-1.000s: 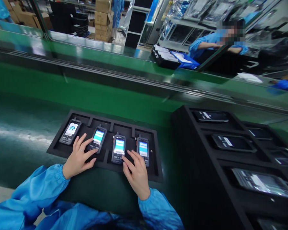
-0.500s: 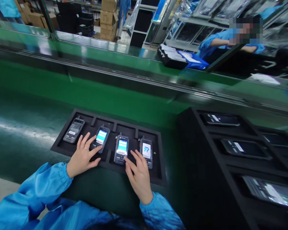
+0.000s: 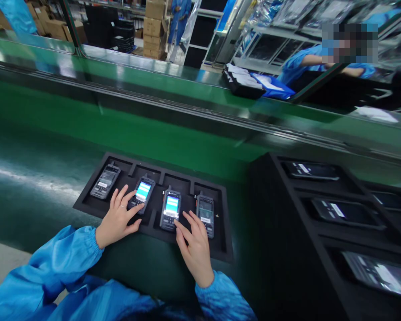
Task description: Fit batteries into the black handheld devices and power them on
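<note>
Several handheld radios with screens lie in a black foam tray [image 3: 147,228] on the green bench. The far-left radio [image 3: 105,181] has a dark screen and a white label. Over the lower keys of the second radio [image 3: 143,191], whose screen glows blue and white, rests my left hand [image 3: 120,217], fingers spread. My right hand [image 3: 196,245] is open too, its index fingertip at the keys of the third radio [image 3: 171,207], which is also lit. Beside it, the far-right radio [image 3: 206,211] shows a dark screen and is partly covered by my right fingers.
On the right stands a tall stack of black foam trays [image 3: 287,232] holding more dark-screened radios [image 3: 345,211]. A raised rail [image 3: 173,105] runs behind the tray. Beyond it are a black bin of white items [image 3: 243,82], cardboard boxes [image 3: 154,26] and people in blue.
The far-right radio's screen has gone from a white logo display to dark. Both hands keep nearly the same places on the radios; the whole view has shifted slightly.
</note>
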`<action>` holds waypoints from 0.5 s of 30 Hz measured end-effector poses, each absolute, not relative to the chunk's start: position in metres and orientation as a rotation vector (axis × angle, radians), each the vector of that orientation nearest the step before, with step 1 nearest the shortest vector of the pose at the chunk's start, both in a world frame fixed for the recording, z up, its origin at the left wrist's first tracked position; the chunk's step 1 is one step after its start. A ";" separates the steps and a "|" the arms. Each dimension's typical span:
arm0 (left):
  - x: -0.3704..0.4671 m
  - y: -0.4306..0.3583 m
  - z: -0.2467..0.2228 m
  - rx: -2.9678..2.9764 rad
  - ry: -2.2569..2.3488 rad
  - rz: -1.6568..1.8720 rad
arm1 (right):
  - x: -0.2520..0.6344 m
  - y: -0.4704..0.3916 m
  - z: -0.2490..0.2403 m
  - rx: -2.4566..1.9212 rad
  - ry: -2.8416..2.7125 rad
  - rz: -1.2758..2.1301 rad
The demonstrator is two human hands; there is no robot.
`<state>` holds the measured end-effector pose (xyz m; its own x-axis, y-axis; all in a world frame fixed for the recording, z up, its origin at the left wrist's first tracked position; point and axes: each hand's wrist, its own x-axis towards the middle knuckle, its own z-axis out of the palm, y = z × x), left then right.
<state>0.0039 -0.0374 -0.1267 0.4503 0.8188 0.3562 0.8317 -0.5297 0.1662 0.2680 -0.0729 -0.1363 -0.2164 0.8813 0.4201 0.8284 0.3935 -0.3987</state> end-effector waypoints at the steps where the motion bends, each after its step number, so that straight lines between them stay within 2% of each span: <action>1: 0.004 -0.037 -0.127 -2.646 -1.508 -0.625 | 0.268 -0.073 -0.137 -1.457 -2.064 0.118; 15: 0.005 -0.038 -0.126 -2.664 -1.547 -0.659 | 0.268 -0.072 -0.138 -1.449 -2.049 0.113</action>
<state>0.0054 -0.0378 -0.1260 0.4306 0.8322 0.3493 0.8285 -0.5180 0.2127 0.2678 -0.0723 -0.1377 -0.2068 0.8774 0.4330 0.8243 0.3946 -0.4059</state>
